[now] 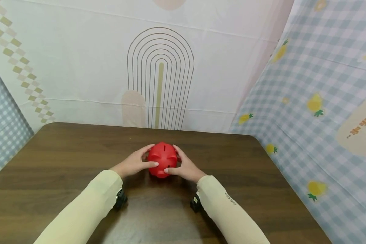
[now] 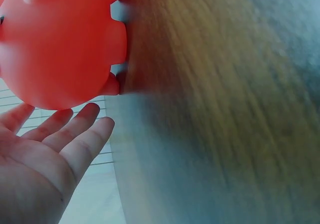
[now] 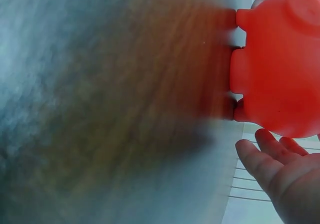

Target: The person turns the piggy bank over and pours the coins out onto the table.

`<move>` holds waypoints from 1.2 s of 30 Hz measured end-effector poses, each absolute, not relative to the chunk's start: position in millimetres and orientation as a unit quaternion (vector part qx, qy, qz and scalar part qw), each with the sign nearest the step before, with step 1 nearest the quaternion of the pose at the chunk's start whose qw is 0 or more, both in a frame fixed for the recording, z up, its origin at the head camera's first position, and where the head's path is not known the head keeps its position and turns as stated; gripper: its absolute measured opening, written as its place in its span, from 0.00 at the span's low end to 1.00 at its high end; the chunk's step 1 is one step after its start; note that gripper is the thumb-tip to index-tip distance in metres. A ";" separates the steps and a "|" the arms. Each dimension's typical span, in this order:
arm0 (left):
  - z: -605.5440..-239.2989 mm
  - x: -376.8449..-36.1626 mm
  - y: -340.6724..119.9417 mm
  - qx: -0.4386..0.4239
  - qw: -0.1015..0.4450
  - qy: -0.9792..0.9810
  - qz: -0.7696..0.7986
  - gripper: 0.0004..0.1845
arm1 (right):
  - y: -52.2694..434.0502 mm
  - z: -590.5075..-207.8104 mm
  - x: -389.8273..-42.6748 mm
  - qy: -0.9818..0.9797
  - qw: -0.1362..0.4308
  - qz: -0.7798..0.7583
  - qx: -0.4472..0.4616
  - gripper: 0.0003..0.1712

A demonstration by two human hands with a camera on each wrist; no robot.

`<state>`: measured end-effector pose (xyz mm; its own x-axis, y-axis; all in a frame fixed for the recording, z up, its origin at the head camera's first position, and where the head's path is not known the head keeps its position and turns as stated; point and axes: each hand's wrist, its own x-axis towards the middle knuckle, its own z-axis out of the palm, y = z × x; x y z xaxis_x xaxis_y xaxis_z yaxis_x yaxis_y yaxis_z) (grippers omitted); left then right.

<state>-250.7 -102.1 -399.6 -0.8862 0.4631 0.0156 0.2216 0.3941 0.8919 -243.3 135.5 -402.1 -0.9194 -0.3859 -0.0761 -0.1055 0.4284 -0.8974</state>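
A red piggy bank [image 1: 162, 156] stands upright on the wooden table, its coin slot on top and its snout facing me. My left hand [image 1: 133, 164] holds it from the left, thumb across the front and fingers round the side. From the right, my right hand [image 1: 187, 168] grips it the same way, thumb near the snout. In the left wrist view, the feet of the piggy bank [image 2: 60, 44] meet the tabletop. The right wrist view shows the piggy bank [image 3: 280, 69] with curved fingers of my right hand [image 3: 290, 184] at its side.
The dark wooden table [image 1: 64, 162] has rounded far corners. Behind it hangs a white cloth [image 1: 88, 67] with an arch pattern. A blue checked cloth [image 1: 299, 128] with lemon prints covers the right side; another checked cloth [image 1: 3, 125] hangs at the left.
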 end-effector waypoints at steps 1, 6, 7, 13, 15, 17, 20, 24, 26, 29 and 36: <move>-399.4 -250.6 -101.8 0.205 0.118 0.827 0.510 0.45 | 135.7 -402.5 -243.4 0.834 0.137 -0.515 -0.144 0.54; -399.1 -249.8 -101.1 0.200 0.122 0.824 0.515 0.44 | 135.7 -403.8 -244.2 0.829 0.143 -0.523 -0.140 0.54; -399.0 -249.7 -101.2 0.199 0.122 0.823 0.517 0.44 | 135.4 -403.9 -244.3 0.826 0.145 -0.526 -0.141 0.54; -399.8 -249.7 -102.9 0.194 0.120 0.822 0.522 0.44 | 132.8 -403.4 -245.3 0.814 0.162 -0.541 -0.136 0.55; -399.8 -249.1 -102.8 0.189 0.123 0.821 0.524 0.44 | 132.2 -403.4 -246.5 0.811 0.168 -0.545 -0.131 0.56; -399.9 -248.5 -102.6 0.185 0.124 0.819 0.529 0.44 | 131.9 -403.2 -248.5 0.806 0.178 -0.550 -0.127 0.57; -400.6 -248.3 -101.5 0.181 0.125 0.813 0.539 0.44 | 130.8 -394.3 -244.0 0.802 0.186 -0.554 -0.124 0.56; -402.4 -249.7 -99.0 0.170 0.128 0.806 0.552 0.44 | 130.6 -393.4 -243.0 0.803 0.181 -0.555 -0.121 0.56; -402.7 -249.9 -98.2 0.164 0.129 0.803 0.558 0.44 | 131.1 -398.2 -246.0 0.803 0.175 -0.557 -0.122 0.56; -401.6 -248.9 -98.1 0.152 0.130 0.796 0.572 0.43 | 131.9 -405.4 -249.2 0.805 0.161 -0.557 -0.123 0.55; -395.2 -245.5 -98.6 0.152 0.127 0.780 0.594 0.42 | 131.7 -400.0 -244.9 0.810 0.135 -0.558 -0.123 0.53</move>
<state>-245.5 -98.6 -395.2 -0.9217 0.3876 -0.0178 0.0861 0.2491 0.9646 -244.9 131.7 -400.0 -0.9332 -0.3502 -0.0808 -0.0493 0.3476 -0.9363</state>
